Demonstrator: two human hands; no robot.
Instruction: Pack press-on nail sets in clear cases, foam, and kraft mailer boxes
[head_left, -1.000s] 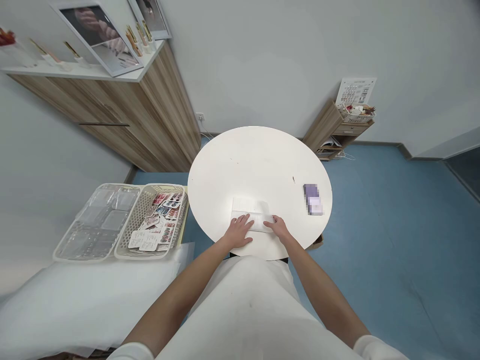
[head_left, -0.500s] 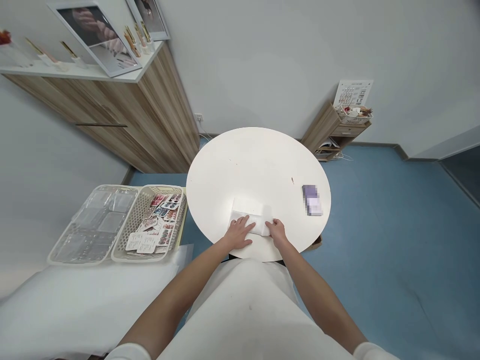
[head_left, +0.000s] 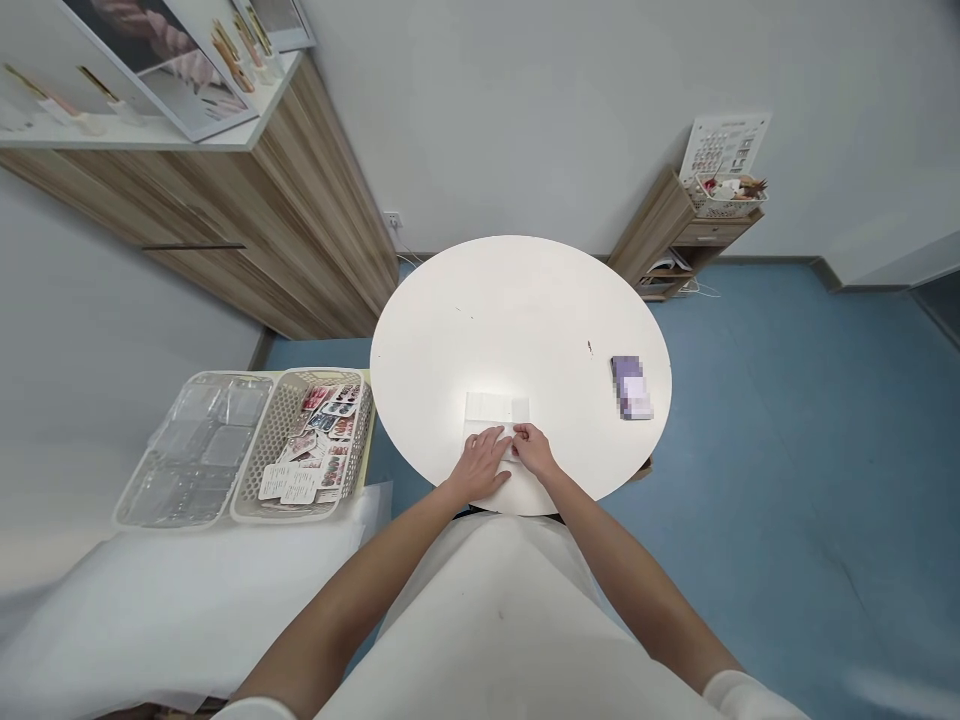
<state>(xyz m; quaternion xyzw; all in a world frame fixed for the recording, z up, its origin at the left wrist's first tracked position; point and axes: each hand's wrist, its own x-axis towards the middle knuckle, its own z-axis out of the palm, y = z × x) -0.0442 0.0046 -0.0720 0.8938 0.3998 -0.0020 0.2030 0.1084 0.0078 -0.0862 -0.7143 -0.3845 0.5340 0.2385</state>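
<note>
A white folded sheet of paper (head_left: pixel 487 406) lies near the front edge of the round white table (head_left: pixel 517 300), with crease lines showing across it. My left hand (head_left: pixel 478 468) rests flat on its lower part, fingers stretched and the thumb apart. At the right side of the sheet, my right hand (head_left: pixel 532 450) has its fingers pinched on the paper edge, close to the left fingertips. Both hands cover much of the lower paper.
A small purple box (head_left: pixel 631 386), partly blurred, sits on the table's right side. To the left stand a basket of printed nail cards (head_left: pixel 281 410) and a basket of clear plastic boxes (head_left: pixel 142 440). A wooden cabinet (head_left: pixel 322 220) and a small shelf (head_left: pixel 652 225) stand by the wall.
My right hand has moved left toward my left hand, bringing the paper's right part inward, so the sheet looks narrower. My left hand stays on the paper. The view has shifted slightly.
</note>
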